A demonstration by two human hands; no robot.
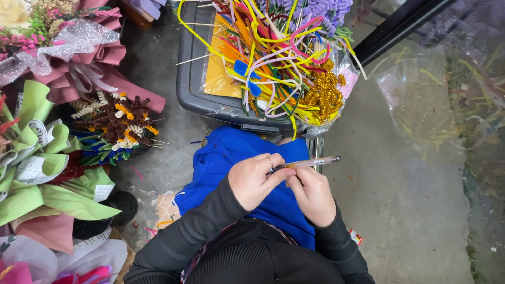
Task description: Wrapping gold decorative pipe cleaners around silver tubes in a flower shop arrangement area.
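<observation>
My left hand (255,178) grips a clear pen (313,162) near its middle, with a ring on one finger. The pen lies level and its dark tip points right. My right hand (314,193) sits just under the pen, fingers curled against the shaft beside my left thumb. Both hands rest over a blue cloth (221,163) spread on my lap. Whether anything is wrapped around the pen is too small to tell. Black sleeves cover both arms.
A grey bin lid (192,79) ahead carries a heap of coloured pipe cleaners (273,47) and gold curled ones (323,94). Wrapped bouquets in pink (79,58) and green paper (42,173) stand at left, with a bunch of curled pipe-cleaner stems (113,126). Concrete floor (400,210) lies at right.
</observation>
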